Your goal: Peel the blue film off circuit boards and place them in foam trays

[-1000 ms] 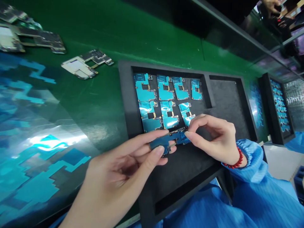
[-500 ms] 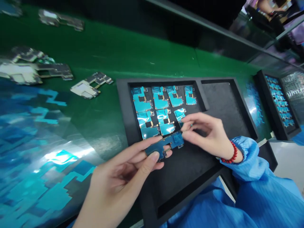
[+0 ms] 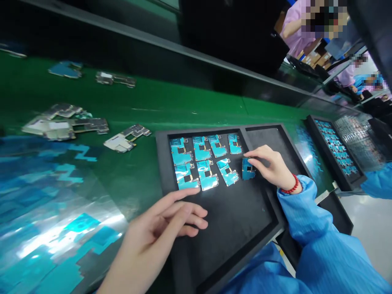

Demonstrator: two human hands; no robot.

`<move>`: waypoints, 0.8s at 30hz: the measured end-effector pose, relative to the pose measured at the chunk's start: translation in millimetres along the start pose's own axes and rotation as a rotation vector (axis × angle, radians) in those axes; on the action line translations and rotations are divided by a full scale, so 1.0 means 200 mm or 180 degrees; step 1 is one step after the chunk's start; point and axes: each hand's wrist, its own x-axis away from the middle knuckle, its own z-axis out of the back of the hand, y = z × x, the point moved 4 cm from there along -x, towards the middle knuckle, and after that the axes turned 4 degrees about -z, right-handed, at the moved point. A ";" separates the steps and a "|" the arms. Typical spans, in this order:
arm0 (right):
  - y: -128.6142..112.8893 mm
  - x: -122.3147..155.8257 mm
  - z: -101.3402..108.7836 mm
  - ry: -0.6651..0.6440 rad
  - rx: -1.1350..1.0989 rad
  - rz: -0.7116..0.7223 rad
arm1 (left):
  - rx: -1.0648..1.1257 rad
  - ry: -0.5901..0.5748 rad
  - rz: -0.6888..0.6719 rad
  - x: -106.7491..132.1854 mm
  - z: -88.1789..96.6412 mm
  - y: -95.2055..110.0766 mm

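A black foam tray (image 3: 235, 228) lies on the green conveyor belt (image 3: 147, 110), with several blue circuit boards (image 3: 202, 161) laid in two rows at its far end. My right hand (image 3: 271, 165) reaches to the end of the nearer row and pinches one blue board (image 3: 247, 169), which stands tilted on the tray floor. My left hand (image 3: 162, 232) hovers over the tray's near left corner, fingers stretched out and holding nothing. A red bead bracelet (image 3: 290, 188) and a blue sleeve cover my right wrist and arm.
Several silver shielded boards (image 3: 125, 139) lie loose on the belt to the left. Shiny blue-patterned film (image 3: 49, 212) covers the near left. A second black tray (image 3: 337, 153) of blue boards sits at the right. Other people work in the far right background.
My left hand has let go of the blue board and drawn back. My right hand has carried the board away to the end of the nearer row. The camera has tilted up.
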 end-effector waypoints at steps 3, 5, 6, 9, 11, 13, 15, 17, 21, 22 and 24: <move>0.06 0.00 -0.02 -0.0041 0.0365 0.0133 | 0.0014 -0.0246 0.0011 0.00 0.00 -0.02; 0.08 0.02 -0.04 -0.0307 0.0407 0.0197 | -0.0076 -0.0301 -0.0069 0.00 0.00 -0.04; 0.08 0.04 -0.05 -0.0491 0.0410 0.0232 | -0.0120 -0.0343 -0.0109 0.00 0.00 -0.05; 0.10 0.09 -0.08 -0.0895 0.0505 0.0245 | -0.0113 -0.0514 -0.0171 0.02 -0.02 -0.05; 0.12 0.11 -0.10 -0.0955 0.0607 0.0190 | -0.0035 -0.0649 -0.0190 0.02 -0.04 -0.05; 0.13 0.12 -0.10 -0.0948 0.0725 0.0162 | 0.0015 -0.0759 -0.0217 0.02 -0.06 -0.05; 0.11 0.10 -0.06 -0.0980 0.0835 0.0226 | 0.0012 -0.0825 -0.0239 0.02 -0.07 -0.06; 0.06 0.02 -0.03 -0.1014 0.0924 0.0438 | -0.0038 -0.0889 -0.0287 0.02 -0.07 -0.07; -0.09 -0.36 -0.11 -0.1092 0.0840 0.0951 | -0.0307 -0.0950 -0.0531 0.03 -0.09 -0.08; -0.12 -0.49 -0.19 -0.1125 0.0818 0.0909 | -0.0365 -0.0937 -0.0585 0.03 -0.09 -0.08; -0.16 -0.79 -0.36 -0.1063 0.0895 0.0424 | -0.0414 -0.0916 -0.0605 0.03 -0.09 -0.09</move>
